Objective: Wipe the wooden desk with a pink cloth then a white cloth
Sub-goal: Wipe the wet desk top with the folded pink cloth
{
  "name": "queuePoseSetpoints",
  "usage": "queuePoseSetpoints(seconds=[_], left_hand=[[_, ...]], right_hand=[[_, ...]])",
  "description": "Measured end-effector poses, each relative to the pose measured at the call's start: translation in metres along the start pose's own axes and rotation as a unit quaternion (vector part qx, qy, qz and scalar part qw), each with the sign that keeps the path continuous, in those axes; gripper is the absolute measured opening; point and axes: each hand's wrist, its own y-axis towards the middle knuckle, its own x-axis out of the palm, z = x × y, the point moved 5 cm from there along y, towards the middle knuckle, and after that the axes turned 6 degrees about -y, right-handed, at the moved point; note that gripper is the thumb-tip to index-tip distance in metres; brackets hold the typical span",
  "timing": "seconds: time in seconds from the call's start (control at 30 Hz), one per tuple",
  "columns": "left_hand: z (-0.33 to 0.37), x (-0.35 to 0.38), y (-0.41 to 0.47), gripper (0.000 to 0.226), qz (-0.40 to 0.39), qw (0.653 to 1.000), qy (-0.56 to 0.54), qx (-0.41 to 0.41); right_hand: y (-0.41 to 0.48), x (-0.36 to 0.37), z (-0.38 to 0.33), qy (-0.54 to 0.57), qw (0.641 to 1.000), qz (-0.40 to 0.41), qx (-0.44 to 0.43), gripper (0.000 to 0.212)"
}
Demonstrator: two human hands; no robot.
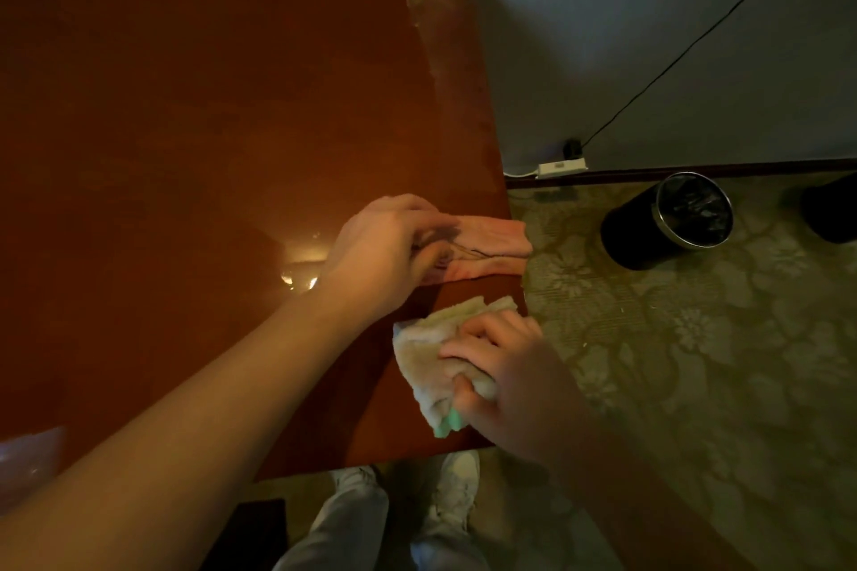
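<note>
In the head view, your left hand (380,255) is curled over the near end of the pink cloth (491,246), fingers bent down and gathering the fabric. The blur there hides exactly how firm the pinch is. That cloth lies flat at the right edge of the worktop (208,130), its far end hanging just past the edge.

Your right hand (514,376) is clenched around the white cloth (431,352), which is bunched on the worktop near the front right corner, a green trim poking out below your thumb.

Both cloths look light, soft and limp, so they will likely fold and drag rather than slide as one piece. Take each with a broad grip over a bunched middle, or press it flat under your palm. A pinched corner would leave the rest trailing. The polished surface looks smooth, so expect little resistance.

On the carpet (695,362) to the right, well apart from the worktop, stands a dark round bin (626,236) tilted in this wide view. It holds a black liner (695,209), and you cannot tell whether anything lies inside it.
</note>
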Motion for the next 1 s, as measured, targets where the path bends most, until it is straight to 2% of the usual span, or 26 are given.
queuePoseSetpoints(seconds=[0.07,0.17,0.2,0.33,0.5,0.67,0.87,1.0], left_hand=[[-0.007,-0.001,-0.011,0.028,0.019,0.999,0.032,0.001],[-0.014,0.007,-0.019,0.034,0.017,0.997,0.068,0.017],[-0.015,0.008,-0.020,0.035,0.021,0.997,0.074,0.021],[-0.020,0.012,-0.021,0.034,0.036,0.994,0.090,0.052],[-0.028,0.008,-0.014,0.028,0.049,0.992,0.091,0.065],[-0.030,0.003,-0.023,0.022,0.054,0.993,0.079,0.074],[-0.042,-0.014,0.020,0.022,0.055,0.989,0.112,0.073],[-0.043,-0.016,-0.001,0.027,0.053,0.991,0.088,0.082]], right_hand=[[0.006,-0.013,0.009,0.019,1.000,0.022,0.011,0.028],[0.024,-0.035,0.043,-0.026,0.985,0.150,0.079,0.024],[0.031,-0.038,0.055,-0.041,0.980,0.171,0.098,0.026],[0.056,-0.029,0.079,-0.055,0.988,0.121,0.081,0.035],[0.070,-0.028,0.073,-0.077,0.985,0.141,0.066,0.032],[0.065,-0.019,0.057,-0.071,0.988,0.085,0.106,0.042],[0.105,-0.027,0.066,-0.087,0.979,0.146,0.111,0.034],[0.092,-0.020,0.056,-0.096,0.979,0.119,0.133,0.033]])
